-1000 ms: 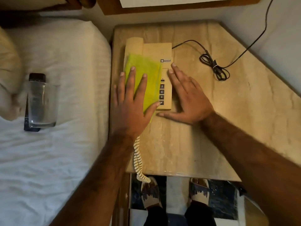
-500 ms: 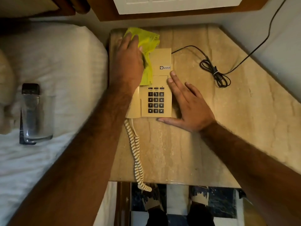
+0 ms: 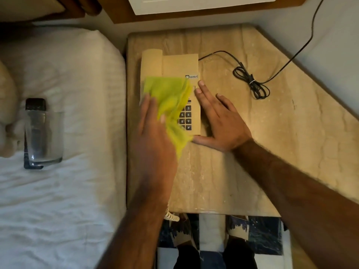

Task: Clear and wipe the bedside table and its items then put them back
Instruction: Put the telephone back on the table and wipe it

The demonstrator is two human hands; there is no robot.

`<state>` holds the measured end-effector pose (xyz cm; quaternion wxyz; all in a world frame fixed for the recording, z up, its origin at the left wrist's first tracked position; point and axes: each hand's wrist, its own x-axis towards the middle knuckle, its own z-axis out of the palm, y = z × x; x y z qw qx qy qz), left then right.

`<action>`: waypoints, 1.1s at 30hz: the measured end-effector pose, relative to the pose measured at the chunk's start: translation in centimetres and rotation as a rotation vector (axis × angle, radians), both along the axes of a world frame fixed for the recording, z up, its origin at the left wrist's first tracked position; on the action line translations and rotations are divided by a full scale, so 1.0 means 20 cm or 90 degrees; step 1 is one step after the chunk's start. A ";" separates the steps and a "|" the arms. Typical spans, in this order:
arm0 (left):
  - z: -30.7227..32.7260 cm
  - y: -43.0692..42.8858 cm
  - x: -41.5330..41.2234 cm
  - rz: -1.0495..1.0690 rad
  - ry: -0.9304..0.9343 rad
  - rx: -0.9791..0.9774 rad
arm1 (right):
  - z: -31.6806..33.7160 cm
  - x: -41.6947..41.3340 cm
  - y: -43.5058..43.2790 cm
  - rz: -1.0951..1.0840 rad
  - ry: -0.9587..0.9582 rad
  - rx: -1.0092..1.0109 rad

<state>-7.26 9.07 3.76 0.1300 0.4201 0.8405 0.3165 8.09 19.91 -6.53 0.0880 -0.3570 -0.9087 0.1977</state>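
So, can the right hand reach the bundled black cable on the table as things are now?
Probably yes. The right hand lies flat beside the telephone, holding nothing, and only bare table lies between it and the bundled black cable. Letting go may free the telephone to slide.

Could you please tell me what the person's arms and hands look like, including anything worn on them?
Both forearms are bare, with no sleeve in view, and show some hair. The left hand and the right hand carry no glove, ring, watch or band that shows. The nails look short. The left one is a little blurred.
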 end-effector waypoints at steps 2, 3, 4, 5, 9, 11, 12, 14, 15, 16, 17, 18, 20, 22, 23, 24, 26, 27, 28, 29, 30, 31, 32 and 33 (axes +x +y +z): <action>0.00 0.26 0.03 -0.033 0.008 0.006 | 0.00 0.00 0.00 -0.001 0.003 0.005; -0.02 0.39 0.04 -0.058 0.020 -0.014 | 0.00 0.00 0.00 -0.003 0.004 0.014; -0.06 0.50 0.03 -0.083 0.039 -0.050 | -0.01 -0.01 0.00 -0.007 0.004 0.023; -0.11 0.59 0.03 -0.103 0.054 -0.091 | -0.01 -0.01 -0.01 -0.013 0.006 0.031; -0.26 0.62 0.01 -0.137 0.128 -0.148 | -0.03 -0.01 0.00 -0.012 0.018 0.029; -0.27 0.48 0.05 -0.154 0.151 -0.117 | -0.04 -0.01 0.00 -0.002 0.026 0.042; -0.28 0.39 0.06 -0.157 0.149 -0.114 | -0.05 -0.01 0.01 0.000 0.025 0.037; -0.30 0.24 0.09 -0.165 0.134 -0.129 | -0.05 0.00 0.02 0.012 0.019 0.018; -0.31 0.16 0.10 -0.167 0.129 -0.137 | -0.06 0.00 0.03 0.020 0.021 0.020; -0.32 0.10 0.12 -0.170 0.129 -0.149 | -0.06 0.00 0.03 0.026 0.026 0.032; -0.33 0.04 0.14 -0.170 0.132 -0.150 | -0.06 0.00 0.02 0.027 0.033 0.043; -0.33 0.00 0.15 -0.168 0.135 -0.147 | -0.05 0.00 0.02 0.021 0.036 0.042; -0.30 -0.06 0.16 -0.162 0.104 -0.145 | -0.03 -0.01 0.02 0.013 0.033 0.016; -0.26 -0.13 0.17 -0.154 0.032 -0.147 | 0.00 0.00 0.01 0.005 0.039 -0.034; -0.24 -0.17 0.19 -0.140 0.007 -0.140 | 0.02 0.02 -0.01 -0.009 0.049 -0.057; -0.21 -0.22 0.21 -0.128 0.002 -0.126 | 0.04 0.06 -0.04 -0.036 0.057 -0.064; -0.22 -0.32 0.27 -0.123 0.027 -0.093 | 0.05 0.15 -0.17 -0.126 0.044 -0.038; -0.25 -0.37 0.29 -0.122 0.048 -0.094 | 0.06 0.21 -0.26 -0.184 0.012 -0.029; -0.30 -0.41 0.31 -0.123 0.071 -0.111 | 0.05 0.25 -0.34 -0.237 -0.032 -0.032; -0.35 -0.45 0.33 -0.127 0.098 -0.134 | 0.04 0.29 -0.41 -0.273 -0.073 -0.034; -0.40 -0.47 0.33 -0.133 0.124 -0.155 | 0.03 0.32 -0.47 -0.288 -0.109 -0.028; -0.44 -0.49 0.33 -0.147 0.143 -0.172 | 0.01 0.33 -0.50 -0.285 -0.135 -0.013; -0.46 -0.50 0.33 -0.164 0.156 -0.184 | -0.01 0.34 -0.51 -0.274 -0.155 -0.001; -0.46 -0.50 0.32 -0.176 0.159 -0.190 | -0.02 0.34 -0.52 -0.268 -0.166 0.007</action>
